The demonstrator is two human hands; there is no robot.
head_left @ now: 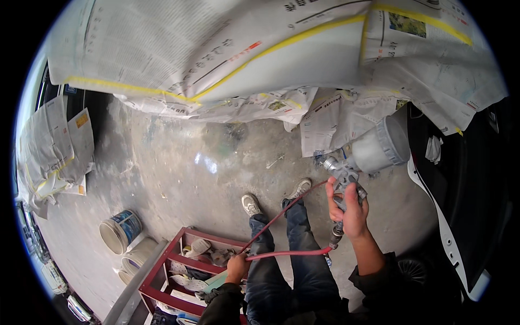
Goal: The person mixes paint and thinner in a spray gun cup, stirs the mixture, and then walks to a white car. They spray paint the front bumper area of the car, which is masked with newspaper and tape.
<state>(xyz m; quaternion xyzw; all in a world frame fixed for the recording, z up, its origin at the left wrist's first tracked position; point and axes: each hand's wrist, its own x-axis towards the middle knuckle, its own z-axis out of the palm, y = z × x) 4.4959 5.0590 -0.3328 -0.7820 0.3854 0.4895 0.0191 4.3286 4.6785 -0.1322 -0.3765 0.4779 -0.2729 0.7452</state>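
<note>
While the person stands over a stained concrete floor [179, 168], the right hand [352, 211] is closed around the grip of a grey spray gun [342, 181], fingers wrapped fully about the handle. The gun's long axis runs upward and slightly left from that hand, ending in a nozzle just above the knuckles; a translucent white cup [382, 145] sits on the gun up and to the right of the hand. A red air hose [287, 252] leaves the base of the grip just below the right hand and loops down and left to the left hand [237, 268], which is closed on the hose well apart from the gun. A second run of the same hose rises from the left hand back toward the gun.

Beyond the nozzle, above both hands, lies a surface masked with newspaper [227, 54] and yellow tape [303, 35]. The right hand is the nearer of the two to this masked surface. More papered panels [51, 146] stand far to the left of the left hand.

Just left of and below the left hand stands a red shelf rack [173, 260] holding rags and cups. Further left sit white paint buckets [120, 232]. A dark car body [466, 206] lies close on the right of the right hand. The person's own legs and shoes [250, 205] stand between the two hands.
</note>
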